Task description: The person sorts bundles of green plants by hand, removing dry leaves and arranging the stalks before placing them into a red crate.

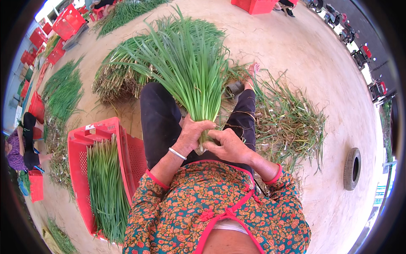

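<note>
A fanned bunch of long green Chinese chives (pixel 193 73) stands out from my lap, leaves pointing away from me. My left hand (pixel 193 131), with a bangle at its wrist, is closed around the bunch just above the pale stem ends. Close by, my right hand (pixel 228 146) has its thumb and bent finger at the lower stems; whether it pinches anything is hidden. Beyond my knees lies a big heap of untrimmed chives (pixel 123 76) with brown root ends. To the left, a red plastic crate (pixel 122 158) holds upright-packed chives (pixel 106 190).
Loose leaf scraps (pixel 285 123) lie right of my leg, and a grey shoe (pixel 234 89) sits by my bare foot. A tyre (pixel 352 169) is on the floor at far right. At far left a person (pixel 19 149) sits near more chives (pixel 63 92) and red crates.
</note>
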A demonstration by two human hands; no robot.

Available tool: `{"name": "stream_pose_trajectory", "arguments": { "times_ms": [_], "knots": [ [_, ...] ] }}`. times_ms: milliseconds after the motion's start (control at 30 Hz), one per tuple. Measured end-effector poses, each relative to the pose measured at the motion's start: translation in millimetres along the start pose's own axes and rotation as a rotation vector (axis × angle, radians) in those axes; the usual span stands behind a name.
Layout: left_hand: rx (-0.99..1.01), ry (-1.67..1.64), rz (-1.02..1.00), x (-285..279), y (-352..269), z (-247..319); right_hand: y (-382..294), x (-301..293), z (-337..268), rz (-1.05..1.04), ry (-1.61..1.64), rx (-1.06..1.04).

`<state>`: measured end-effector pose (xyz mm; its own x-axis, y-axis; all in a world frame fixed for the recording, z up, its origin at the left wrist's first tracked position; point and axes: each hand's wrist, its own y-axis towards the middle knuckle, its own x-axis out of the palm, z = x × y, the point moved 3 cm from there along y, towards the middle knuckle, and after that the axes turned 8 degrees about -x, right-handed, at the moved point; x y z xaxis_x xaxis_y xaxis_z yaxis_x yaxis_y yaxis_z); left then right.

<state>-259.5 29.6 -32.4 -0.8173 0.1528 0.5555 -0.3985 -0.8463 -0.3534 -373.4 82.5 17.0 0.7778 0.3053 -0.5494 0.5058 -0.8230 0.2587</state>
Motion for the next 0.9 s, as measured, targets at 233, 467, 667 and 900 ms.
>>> {"name": "stream_pose_trajectory", "arguments": {
  "times_ms": [233, 467, 667, 900],
  "knots": [
    [-0.111, 0.048, -0.010, -6.9, 6.7, 4.7, -25.1, -9.2, -91.4, -0.545, 0.650, -0.319],
    [0.026, 0.182, -0.064, 2.9, 1.8, -2.7, 37.9, -49.6, -15.7, 0.304, -0.268, -0.118],
    [0.126, 0.392, 0.060, -4.4, -2.4, -8.7, 56.4, -24.7, 27.5, 0.257, -0.661, -0.082],
    [-0.086, 0.240, -0.050, -3.2, -25.6, 21.5, -3.9, -109.9, 98.7, 0.805, -0.261, 0.376]
  ]
}}
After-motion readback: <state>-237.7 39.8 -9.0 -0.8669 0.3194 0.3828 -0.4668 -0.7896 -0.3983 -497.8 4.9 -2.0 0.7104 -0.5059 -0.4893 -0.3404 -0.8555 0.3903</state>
